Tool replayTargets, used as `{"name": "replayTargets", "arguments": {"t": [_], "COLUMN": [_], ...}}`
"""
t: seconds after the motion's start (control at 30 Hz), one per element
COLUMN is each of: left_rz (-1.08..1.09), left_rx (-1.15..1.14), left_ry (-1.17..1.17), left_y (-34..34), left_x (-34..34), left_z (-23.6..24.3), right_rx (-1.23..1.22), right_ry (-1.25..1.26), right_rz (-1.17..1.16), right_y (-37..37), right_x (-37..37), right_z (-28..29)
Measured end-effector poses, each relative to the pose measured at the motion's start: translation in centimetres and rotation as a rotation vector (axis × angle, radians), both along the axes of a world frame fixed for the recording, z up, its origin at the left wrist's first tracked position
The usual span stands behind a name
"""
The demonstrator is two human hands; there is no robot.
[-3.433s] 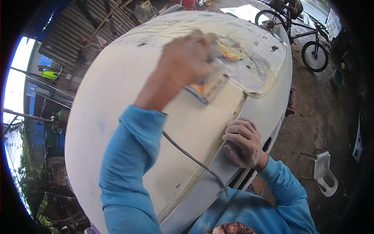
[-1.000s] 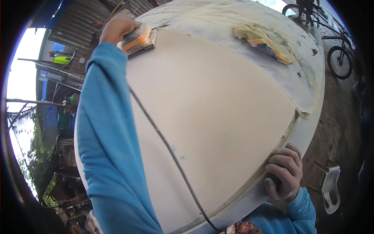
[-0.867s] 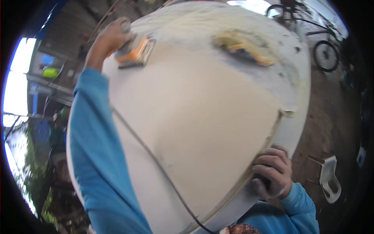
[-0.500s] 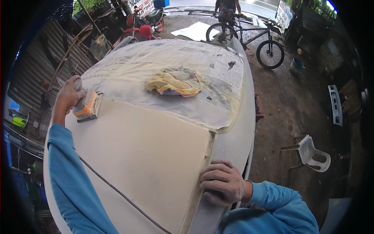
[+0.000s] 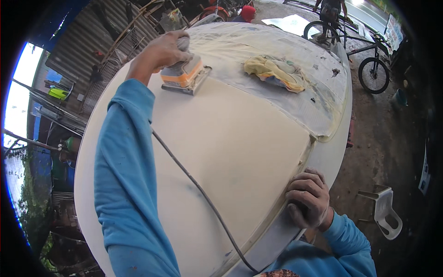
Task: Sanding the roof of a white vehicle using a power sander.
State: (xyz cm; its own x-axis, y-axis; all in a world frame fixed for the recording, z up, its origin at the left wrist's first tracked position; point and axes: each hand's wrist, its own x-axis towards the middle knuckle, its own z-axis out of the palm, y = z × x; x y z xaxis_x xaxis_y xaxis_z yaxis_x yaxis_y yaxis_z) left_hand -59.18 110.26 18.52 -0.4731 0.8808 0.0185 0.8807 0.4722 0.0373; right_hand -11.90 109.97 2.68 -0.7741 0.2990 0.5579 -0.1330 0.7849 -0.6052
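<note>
My left hand (image 5: 167, 54) is closed around the grip of a power sander (image 5: 185, 76) with a grey-and-orange body. The sander's flat pad lies on the broad, cream-coloured car panel (image 5: 221, 134), near its far left end. A dark cord (image 5: 194, 181) runs from under my left forearm across the panel towards me. At the panel's right edge rests my right hand (image 5: 310, 197), dusty, with its fingers curled in. Whether anything is inside those fingers is hidden. Beyond the panel, a crumpled yellowish rag (image 5: 275, 73) sits on dusty masking sheeting (image 5: 318, 108).
To the right, a white plastic chair (image 5: 387, 213) lies on the dirt floor. A bicycle (image 5: 373, 74) stands at the far right, with a person (image 5: 330, 16) behind it. A bucket (image 5: 399, 97) is nearby. Corrugated metal sheets (image 5: 87, 44) and clutter line the left side.
The view has turned left, so the panel and rag appear farther right. My left hand still holds the sander near the panel's far left end; my right hand stays at the edge.
</note>
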Motion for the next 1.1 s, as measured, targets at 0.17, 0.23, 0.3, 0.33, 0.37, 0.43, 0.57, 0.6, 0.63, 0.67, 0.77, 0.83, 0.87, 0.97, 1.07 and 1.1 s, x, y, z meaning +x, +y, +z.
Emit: {"name": "replayTargets", "arguments": {"t": [0.17, 0.23, 0.3, 0.33, 0.37, 0.43, 0.57, 0.6, 0.63, 0.67, 0.77, 0.83, 0.87, 0.97, 1.07, 1.1], "left_rz": [-0.052, -0.091, -0.110, -0.118, -0.122, -0.185, -0.179, -0.206, -0.215, -0.175, 0.045, 0.028, 0.000, -0.112, -0.201, -0.223], "left_rx": [-0.010, 0.005, -0.011, -0.017, -0.011, 0.036, -0.004, -0.021, -0.051, -0.044, 0.050, 0.046, 0.039, -0.011, -0.017, -0.006], "left_ry": [-0.027, -0.023, -0.040, -0.050, -0.043, 0.003, 0.088, 0.121, 0.158, 0.145, 0.008, 0.022, 0.041, 0.114, 0.131, 0.127], "left_y": [1.2, 1.1, 1.2, 1.3, 1.2, 1.3, 1.7, 1.6, 1.3, 1.1, 0.5, 0.6, 0.6, 1.1, 1.4, 1.4], "left_x": [4.1, 6.0, 8.1, 9.2, 10.0, 10.8, 7.7, 6.1, 4.5, 3.3, 0.9, 1.2, 1.9, 5.8, 12.0, 14.3], "left_z": [0.6, 0.7, 0.9, 0.7, 0.4, -0.2, -0.8, -0.8, -0.6, -0.6, -0.5, -0.6, -0.6, -0.7, -0.9, -0.8], "right_rx": [0.006, 0.004, -0.005, -0.004, -0.005, -0.003, -0.002, -0.008, -0.001, 0.002, 0.000, -0.003, -0.004, 0.002, 0.009, 0.010], "right_ry": [0.005, 0.015, 0.024, 0.022, 0.019, 0.017, 0.010, 0.014, 0.013, 0.016, 0.021, 0.024, 0.023, 0.026, 0.021, 0.020], "right_rz": [0.015, 0.020, 0.026, 0.024, 0.023, 0.025, 0.028, 0.022, 0.020, 0.017, 0.018, 0.020, 0.022, 0.028, 0.029, 0.031], "right_y": [0.1, 0.2, 0.2, 0.2, 0.2, 0.2, 0.2, 0.2, 0.2, 0.3, 0.2, 0.2, 0.2, 0.3, 0.3, 0.3], "right_x": [0.2, 0.1, 0.1, 0.1, 0.0, 0.1, 0.1, 0.1, 0.2, 0.1, 0.2, 0.1, 0.1, 0.2, 0.3, 0.3], "right_z": [-0.1, -0.1, -0.1, -0.1, -0.1, -0.2, -0.3, -0.3, -0.3, -0.3, -0.3, -0.2, -0.2, -0.2, -0.2, -0.2]}}
